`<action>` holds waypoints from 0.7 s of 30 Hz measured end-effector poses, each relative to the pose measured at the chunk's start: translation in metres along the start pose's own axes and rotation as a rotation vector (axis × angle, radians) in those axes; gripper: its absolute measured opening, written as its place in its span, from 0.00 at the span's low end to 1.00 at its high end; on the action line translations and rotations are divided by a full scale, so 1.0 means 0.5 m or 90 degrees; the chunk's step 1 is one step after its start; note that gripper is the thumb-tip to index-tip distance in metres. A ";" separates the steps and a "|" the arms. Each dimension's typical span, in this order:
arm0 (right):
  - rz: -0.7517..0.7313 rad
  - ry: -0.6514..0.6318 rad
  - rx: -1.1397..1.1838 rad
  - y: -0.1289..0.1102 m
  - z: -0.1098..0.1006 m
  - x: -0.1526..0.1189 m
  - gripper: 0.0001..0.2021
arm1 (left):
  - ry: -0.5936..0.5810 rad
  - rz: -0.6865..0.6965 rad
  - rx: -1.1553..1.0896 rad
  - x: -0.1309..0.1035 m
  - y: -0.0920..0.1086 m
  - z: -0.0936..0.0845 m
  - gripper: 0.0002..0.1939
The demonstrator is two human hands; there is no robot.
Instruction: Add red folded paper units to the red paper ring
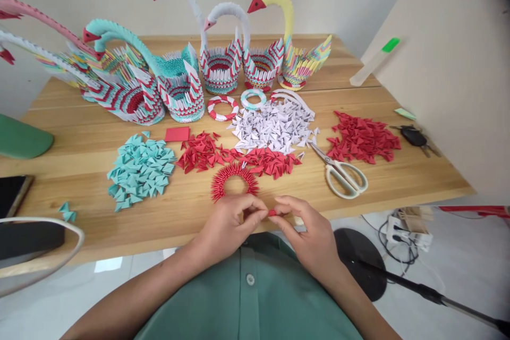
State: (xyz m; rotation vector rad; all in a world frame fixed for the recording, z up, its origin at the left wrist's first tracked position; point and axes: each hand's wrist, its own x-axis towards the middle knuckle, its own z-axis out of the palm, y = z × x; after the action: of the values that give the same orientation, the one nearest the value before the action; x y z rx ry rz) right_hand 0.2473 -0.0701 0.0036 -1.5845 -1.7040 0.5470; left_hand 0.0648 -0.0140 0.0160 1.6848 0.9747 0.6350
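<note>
A small red paper piece (pixel 272 213) is pinched between the fingertips of my right hand (pixel 308 228), near the table's front edge. My left hand (pixel 235 223) has its thumb and forefinger closed right beside that piece; whether they grip it too is hard to tell. Just behind my left hand lies a ring of red folded pieces (pixel 235 180) with an open centre. Beyond it are loose red pieces (pixel 271 162) and a heap of white folded pieces (pixel 274 125). A pile of turquoise pieces (pixel 141 170) lies to the left.
Several paper swans (pixel 223 66) line the back of the wooden table (pixel 330 101). Scissors (pixel 345 175), another red pile (pixel 362 137) and keys (pixel 416 136) are at right. A green object (pixel 24 137) and a phone (pixel 14 194) are at left.
</note>
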 end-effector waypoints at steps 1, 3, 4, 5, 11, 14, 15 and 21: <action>-0.004 0.001 0.001 -0.002 -0.002 0.001 0.08 | 0.002 -0.014 -0.009 0.000 -0.001 0.000 0.10; -0.033 0.003 0.004 -0.004 -0.005 0.003 0.05 | 0.002 -0.045 -0.041 -0.001 -0.003 0.001 0.10; -0.055 0.002 0.006 -0.005 -0.006 0.005 0.04 | 0.002 -0.059 -0.061 -0.001 -0.004 0.001 0.10; -0.077 0.000 0.007 -0.005 -0.007 0.006 0.04 | 0.002 -0.072 -0.082 -0.001 -0.004 0.002 0.10; -0.127 -0.004 0.009 -0.002 -0.006 0.009 0.07 | -0.009 -0.093 -0.144 -0.003 0.001 0.001 0.13; -0.070 0.000 0.032 -0.003 -0.005 0.006 0.06 | -0.031 -0.076 -0.142 -0.004 -0.003 -0.003 0.14; -0.039 -0.001 0.043 -0.004 -0.005 0.006 0.06 | -0.034 -0.068 -0.133 -0.004 -0.007 -0.004 0.14; 0.087 -0.029 0.143 -0.008 -0.002 0.005 0.05 | 0.033 0.007 -0.064 0.000 -0.022 -0.006 0.07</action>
State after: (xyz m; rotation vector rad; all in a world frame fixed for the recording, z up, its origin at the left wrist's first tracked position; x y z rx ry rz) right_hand 0.2453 -0.0686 0.0076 -1.5428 -1.5143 0.8189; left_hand 0.0591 -0.0111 0.0064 1.5925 0.9543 0.7260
